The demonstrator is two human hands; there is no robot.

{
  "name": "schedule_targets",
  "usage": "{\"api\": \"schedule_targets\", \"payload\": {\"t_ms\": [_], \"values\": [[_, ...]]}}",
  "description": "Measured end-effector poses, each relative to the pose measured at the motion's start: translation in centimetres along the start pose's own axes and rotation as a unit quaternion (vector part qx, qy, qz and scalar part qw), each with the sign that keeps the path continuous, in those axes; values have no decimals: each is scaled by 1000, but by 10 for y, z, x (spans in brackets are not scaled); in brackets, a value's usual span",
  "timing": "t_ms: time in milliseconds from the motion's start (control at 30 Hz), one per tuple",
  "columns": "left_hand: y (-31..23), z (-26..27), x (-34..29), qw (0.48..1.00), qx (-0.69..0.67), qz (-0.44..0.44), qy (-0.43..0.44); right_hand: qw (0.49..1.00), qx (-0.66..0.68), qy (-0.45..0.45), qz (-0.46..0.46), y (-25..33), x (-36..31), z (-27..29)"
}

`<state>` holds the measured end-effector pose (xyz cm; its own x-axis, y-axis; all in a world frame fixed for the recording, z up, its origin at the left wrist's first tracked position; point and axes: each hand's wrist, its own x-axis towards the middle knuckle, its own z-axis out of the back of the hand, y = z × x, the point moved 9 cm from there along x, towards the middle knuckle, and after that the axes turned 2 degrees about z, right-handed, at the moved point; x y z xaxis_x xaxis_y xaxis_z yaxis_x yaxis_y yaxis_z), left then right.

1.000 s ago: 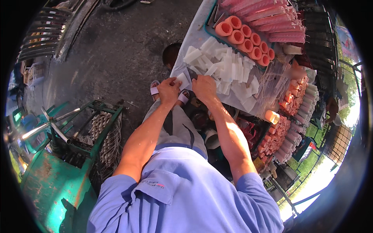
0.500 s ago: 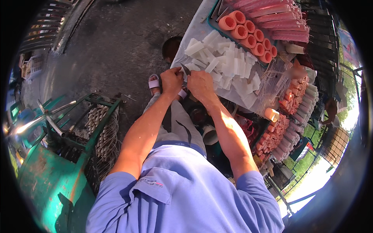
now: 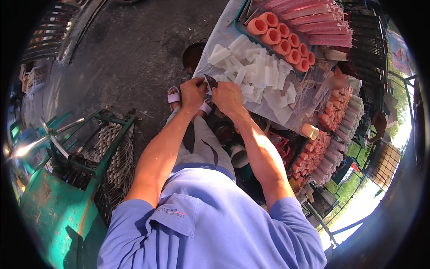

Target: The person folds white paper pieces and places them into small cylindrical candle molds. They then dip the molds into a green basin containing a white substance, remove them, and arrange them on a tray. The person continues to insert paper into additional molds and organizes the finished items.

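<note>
My right hand [image 3: 227, 96] is closed around a knife, and its dark, pointed blade [image 3: 210, 81] sticks out past the fingers toward my left hand. Close beside it, my left hand [image 3: 193, 94] is closed in a pinch. A pale sliver shows between the two hands, but what the left fingers hold is mostly hidden. Both hands are at the near left edge of a table with a whitish cover [image 3: 215, 39]. Just beyond them lies a loose heap of white, waxy-looking blocks [image 3: 257, 67].
Behind the heap, a green tray [image 3: 238, 28] holds orange-pink hollow cylinders [image 3: 273, 36]. Long pink sticks [image 3: 320, 22] are stacked at the far right. Bundled orange pieces [image 3: 308, 157] stand right of my arm. A green metal frame [image 3: 101, 175] is at my left.
Both hands have shifted slightly left together, and the blade now shows more of its dark side. The table has also slid a little left in view.
</note>
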<state>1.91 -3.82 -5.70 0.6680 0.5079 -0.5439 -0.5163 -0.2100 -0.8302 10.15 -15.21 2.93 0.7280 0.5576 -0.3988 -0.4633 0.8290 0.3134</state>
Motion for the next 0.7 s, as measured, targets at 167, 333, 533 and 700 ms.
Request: {"api": "schedule_targets", "payload": {"t_ms": [167,333,533,700], "values": [[1,-3,6,1000,1,5,12,995,-53,-1,79,4,11,-10],[7,-3,8,999,9,28,14,996,-29,17,83,-6,21,-15],[4,-22,16,995,-79,-6,55,997,-18,-69,-21,-14,-8,17],[10,-23,25,984,-123,46,117,988,-51,-142,25,8,-69,5]]}}
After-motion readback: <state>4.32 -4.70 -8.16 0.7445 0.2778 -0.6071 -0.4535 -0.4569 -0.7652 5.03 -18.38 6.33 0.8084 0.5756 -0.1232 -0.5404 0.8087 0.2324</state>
